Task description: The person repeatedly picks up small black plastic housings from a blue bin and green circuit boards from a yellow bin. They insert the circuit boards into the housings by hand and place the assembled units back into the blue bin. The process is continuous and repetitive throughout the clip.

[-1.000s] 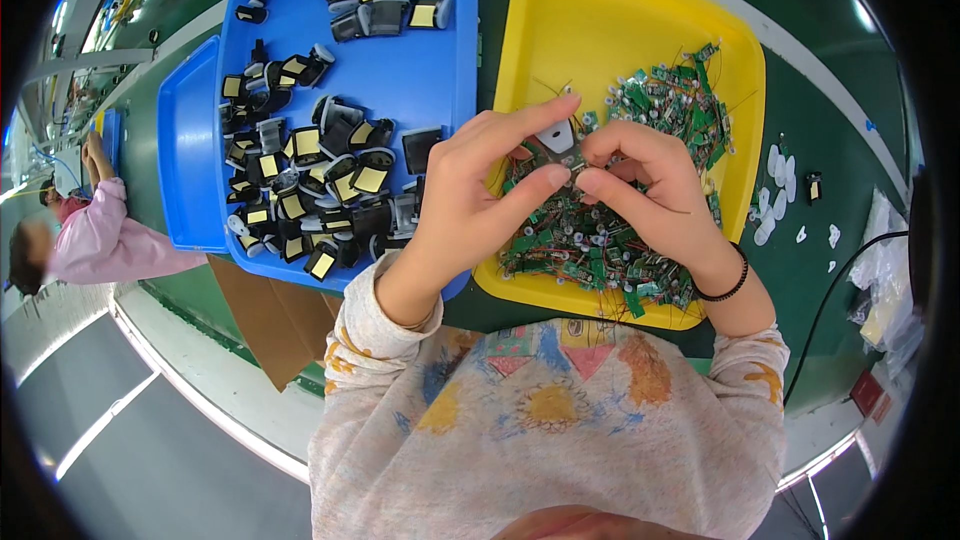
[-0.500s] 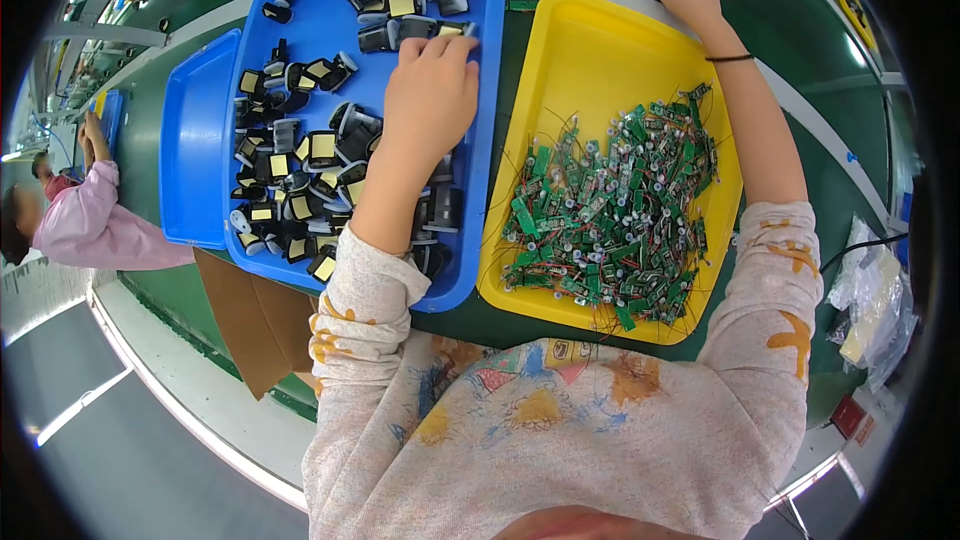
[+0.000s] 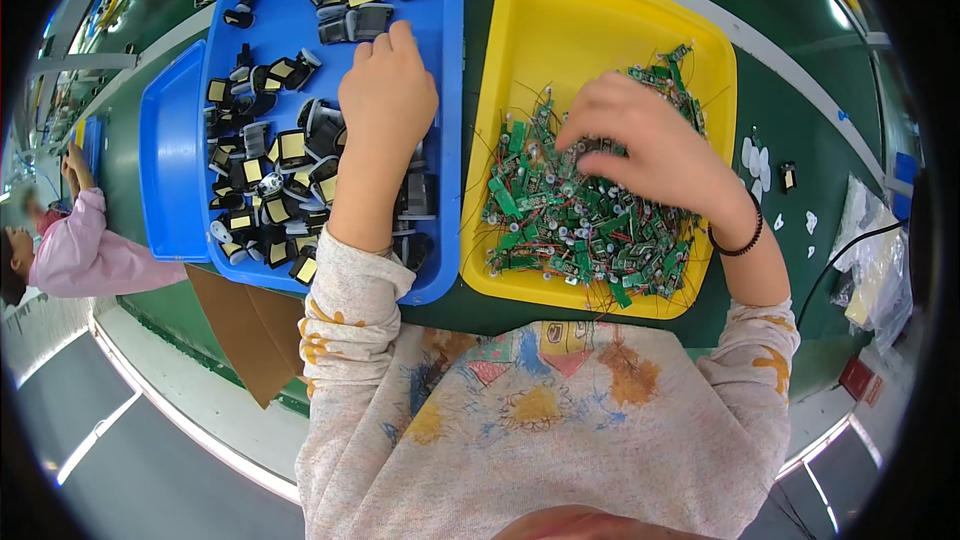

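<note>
My left hand [image 3: 388,95] is above the right side of the large blue tray [image 3: 440,140], its fingers curled and their tips partly hidden. Whatever is between them cannot be made out. Near those fingers lie black parts with grey, rounded ends [image 3: 370,20]; many like them, several with pale yellow pads [image 3: 291,146], fill the tray's lower left. My right hand [image 3: 650,145], slightly blurred, reaches over the yellow tray [image 3: 560,20]. Its thumb and fingers are apart just above a heap of small green circuit boards [image 3: 570,230] with thin red and black wires.
A smaller blue tray [image 3: 170,150] stands at the left, above a brown cardboard flap [image 3: 240,320]. At right lie white oval pieces [image 3: 760,168], a black part [image 3: 790,176] and clear plastic bags [image 3: 870,270]. A co-worker in pink [image 3: 100,245] sits far left.
My right hand has come back from the table's far edge to the circuit boards, without the small dark part it held. My left hand has shifted off the black parts. The whole view has shifted slightly.
</note>
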Action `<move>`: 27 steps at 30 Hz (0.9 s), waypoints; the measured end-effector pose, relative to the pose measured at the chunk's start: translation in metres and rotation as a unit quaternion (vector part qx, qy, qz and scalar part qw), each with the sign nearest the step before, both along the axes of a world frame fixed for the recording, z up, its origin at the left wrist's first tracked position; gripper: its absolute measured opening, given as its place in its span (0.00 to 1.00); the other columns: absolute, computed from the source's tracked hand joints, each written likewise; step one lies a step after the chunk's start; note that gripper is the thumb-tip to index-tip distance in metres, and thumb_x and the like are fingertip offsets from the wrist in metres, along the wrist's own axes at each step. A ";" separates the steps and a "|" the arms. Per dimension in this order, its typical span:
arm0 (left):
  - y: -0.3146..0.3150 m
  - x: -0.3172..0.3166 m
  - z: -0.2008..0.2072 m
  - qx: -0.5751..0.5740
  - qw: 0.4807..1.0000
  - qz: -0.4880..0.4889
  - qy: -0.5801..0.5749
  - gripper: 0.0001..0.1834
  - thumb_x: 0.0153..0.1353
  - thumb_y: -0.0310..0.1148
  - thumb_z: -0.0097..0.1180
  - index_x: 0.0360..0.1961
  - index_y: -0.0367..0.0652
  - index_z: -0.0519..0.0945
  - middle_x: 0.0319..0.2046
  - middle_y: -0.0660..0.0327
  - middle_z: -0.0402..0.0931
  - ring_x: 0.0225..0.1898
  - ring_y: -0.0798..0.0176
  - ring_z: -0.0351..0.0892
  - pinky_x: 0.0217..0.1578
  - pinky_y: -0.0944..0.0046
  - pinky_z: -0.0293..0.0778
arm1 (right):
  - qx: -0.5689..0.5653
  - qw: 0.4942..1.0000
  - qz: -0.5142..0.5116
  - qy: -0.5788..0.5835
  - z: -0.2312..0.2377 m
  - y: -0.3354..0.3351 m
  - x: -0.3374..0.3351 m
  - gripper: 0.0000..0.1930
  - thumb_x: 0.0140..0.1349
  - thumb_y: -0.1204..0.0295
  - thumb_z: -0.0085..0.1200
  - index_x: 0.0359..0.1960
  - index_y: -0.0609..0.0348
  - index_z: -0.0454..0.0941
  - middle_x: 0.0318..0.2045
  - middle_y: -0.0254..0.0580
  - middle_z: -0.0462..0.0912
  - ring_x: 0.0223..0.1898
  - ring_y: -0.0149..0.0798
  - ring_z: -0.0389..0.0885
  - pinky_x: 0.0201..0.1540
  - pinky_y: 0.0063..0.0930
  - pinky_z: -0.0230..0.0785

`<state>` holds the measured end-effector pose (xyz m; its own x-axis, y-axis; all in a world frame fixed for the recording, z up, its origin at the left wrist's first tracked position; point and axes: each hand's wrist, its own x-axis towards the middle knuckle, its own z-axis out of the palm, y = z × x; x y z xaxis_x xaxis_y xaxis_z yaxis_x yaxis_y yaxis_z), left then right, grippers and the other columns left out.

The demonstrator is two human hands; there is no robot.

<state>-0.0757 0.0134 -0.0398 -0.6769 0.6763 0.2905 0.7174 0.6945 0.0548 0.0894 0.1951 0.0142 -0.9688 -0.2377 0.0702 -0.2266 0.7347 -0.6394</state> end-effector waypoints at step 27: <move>0.007 0.080 0.039 0.449 0.643 -0.140 -0.605 0.18 0.52 0.21 0.56 0.45 0.31 0.70 0.38 0.58 0.74 0.39 0.67 0.75 0.39 0.70 0.72 | -0.691 0.698 -0.176 0.062 -0.012 -0.039 0.004 0.07 0.55 0.80 0.51 0.35 0.63 0.67 0.35 0.43 0.74 0.34 0.34 0.79 0.39 0.24 0.74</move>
<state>0.0039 0.0205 -0.0005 -0.6635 0.7478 0.0245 -0.1372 -0.1538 0.9785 0.0931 0.1565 0.0024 -0.9163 0.3916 0.0842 -0.3032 -0.5407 -0.7847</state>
